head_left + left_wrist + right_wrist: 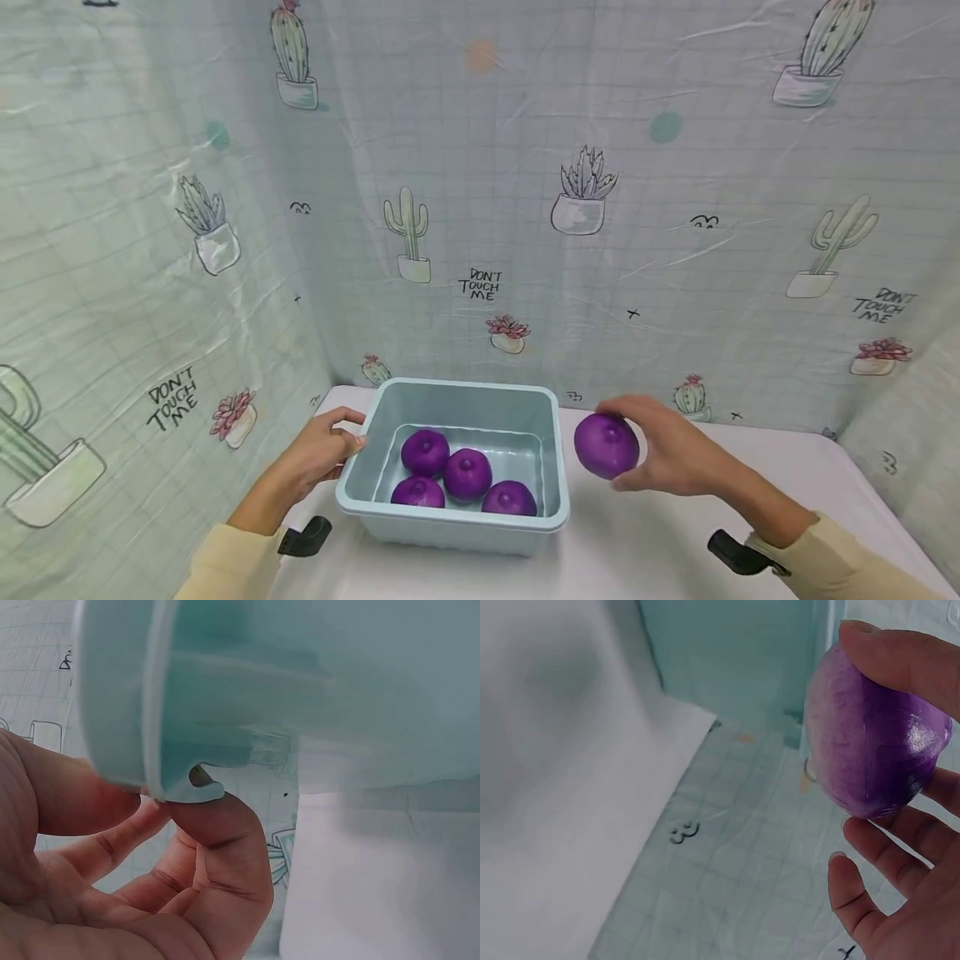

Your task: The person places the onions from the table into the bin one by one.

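Note:
A pale blue plastic bin (450,527) stands on the table with several round purple, onion-like pieces (467,474) inside. At its left rim my left hand (322,450) pinches the edge; the left wrist view shows thumb and curled index finger (232,840) on either side of the rim lip. To the right of the bin my right hand (671,450) holds another purple onion-like piece (606,446), raised above the table. In the right wrist view this piece is glossy purple fading to a whitish end, gripped between thumb (907,664) and fingers.
A white-covered table (637,542) lies under the bin and extends to the right. Behind and to the left hangs a pale curtain (480,167) printed with cacti and lettering. Dark straps (303,537) circle both wrists.

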{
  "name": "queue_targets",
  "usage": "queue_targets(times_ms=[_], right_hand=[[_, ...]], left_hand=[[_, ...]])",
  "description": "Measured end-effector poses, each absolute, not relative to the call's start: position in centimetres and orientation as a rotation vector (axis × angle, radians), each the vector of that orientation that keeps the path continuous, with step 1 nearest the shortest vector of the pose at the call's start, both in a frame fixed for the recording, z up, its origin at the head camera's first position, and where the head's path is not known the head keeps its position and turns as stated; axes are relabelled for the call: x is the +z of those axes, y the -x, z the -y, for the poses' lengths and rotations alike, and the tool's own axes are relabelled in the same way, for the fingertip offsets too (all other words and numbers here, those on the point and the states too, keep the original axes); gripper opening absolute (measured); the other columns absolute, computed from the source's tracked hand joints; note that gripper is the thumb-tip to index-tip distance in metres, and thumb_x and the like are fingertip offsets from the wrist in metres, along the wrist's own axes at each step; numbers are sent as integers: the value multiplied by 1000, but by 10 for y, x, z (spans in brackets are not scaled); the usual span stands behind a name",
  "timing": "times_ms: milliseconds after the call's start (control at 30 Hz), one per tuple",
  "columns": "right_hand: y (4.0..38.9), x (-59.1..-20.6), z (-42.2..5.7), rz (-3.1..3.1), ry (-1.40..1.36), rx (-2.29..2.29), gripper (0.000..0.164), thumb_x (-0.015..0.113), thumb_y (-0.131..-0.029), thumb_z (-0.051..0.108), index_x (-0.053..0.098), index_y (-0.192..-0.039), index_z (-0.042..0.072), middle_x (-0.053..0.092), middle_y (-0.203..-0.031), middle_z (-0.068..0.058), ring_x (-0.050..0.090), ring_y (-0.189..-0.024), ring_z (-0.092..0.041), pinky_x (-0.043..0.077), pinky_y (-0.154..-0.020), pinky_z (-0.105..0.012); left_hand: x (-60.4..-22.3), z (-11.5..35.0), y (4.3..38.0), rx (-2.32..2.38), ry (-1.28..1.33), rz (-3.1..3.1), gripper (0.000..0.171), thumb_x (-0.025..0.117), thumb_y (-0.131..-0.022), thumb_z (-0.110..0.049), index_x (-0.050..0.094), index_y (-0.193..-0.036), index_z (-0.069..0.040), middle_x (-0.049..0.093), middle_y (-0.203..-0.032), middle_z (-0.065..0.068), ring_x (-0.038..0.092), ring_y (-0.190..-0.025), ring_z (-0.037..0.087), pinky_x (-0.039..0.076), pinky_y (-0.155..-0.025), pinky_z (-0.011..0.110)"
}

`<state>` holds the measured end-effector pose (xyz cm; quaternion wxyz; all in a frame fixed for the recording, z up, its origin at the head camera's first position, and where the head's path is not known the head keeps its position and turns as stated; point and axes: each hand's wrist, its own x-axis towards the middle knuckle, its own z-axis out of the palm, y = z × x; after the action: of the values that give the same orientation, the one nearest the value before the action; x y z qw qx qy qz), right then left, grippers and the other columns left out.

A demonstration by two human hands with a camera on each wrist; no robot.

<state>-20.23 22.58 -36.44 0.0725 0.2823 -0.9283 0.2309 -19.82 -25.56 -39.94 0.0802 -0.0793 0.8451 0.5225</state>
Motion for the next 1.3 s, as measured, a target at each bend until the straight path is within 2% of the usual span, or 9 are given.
queue_targets(times_ms=[167,400,700,900,1067,1167,1300], right_hand=[[201,-351,-212,2764,-912,708,83,100,-60,32,63,-134,24,67,-129,11,62,-122,-20,52,-99,-53],[206,-345,-189,2769,-989,728,84,98,-63,34,63,-137,21,67,-133,5,62,-126,-24,52,-100,-56],[225,-347,-153,2752,-1105,755,81,98,-64,30,62,-136,20,68,-133,2,61,-127,-25,52,-100,-52],[238,-353,-136,2820,-1071,765,84,96,-67,34,61,-141,13,67,-138,-3,58,-129,-27,51,-101,-51],[246,-361,-131,2861,-1007,767,84,96,-64,35,62,-139,15,68,-135,-1,56,-124,-25,52,-94,-46],[248,-367,-129,2882,-971,740,83,97,-64,35,64,-137,16,68,-134,-2,54,-128,-27,47,-99,-52],[251,-377,-126,2917,-937,693,84,98,-63,33,64,-138,16,69,-131,-3,49,-135,-32,34,-107,-62]], left_hand=[[-399,256,197,1556,254,-2525,40,56,-99,-6,52,-139,-2,71,-109,19,70,-90,24,61,-77,43],[-397,255,200,1559,227,-2527,40,57,-100,-7,52,-139,-2,72,-109,19,70,-91,24,60,-76,41],[-398,253,201,1575,245,-2520,39,57,-99,-6,53,-138,-2,72,-109,19,70,-89,24,62,-76,43],[-400,254,201,1580,260,-2514,40,58,-99,-7,53,-138,-2,71,-107,19,69,-90,25,60,-75,41],[-399,253,200,1572,270,-2512,40,58,-100,-8,53,-139,-3,71,-109,19,69,-90,25,61,-75,41],[-398,253,200,1571,274,-2507,40,58,-100,-8,53,-139,-3,70,-109,19,69,-91,25,61,-76,41],[-397,255,200,1574,275,-2502,41,58,-100,-8,53,-140,-3,70,-109,19,69,-92,25,60,-76,41]])
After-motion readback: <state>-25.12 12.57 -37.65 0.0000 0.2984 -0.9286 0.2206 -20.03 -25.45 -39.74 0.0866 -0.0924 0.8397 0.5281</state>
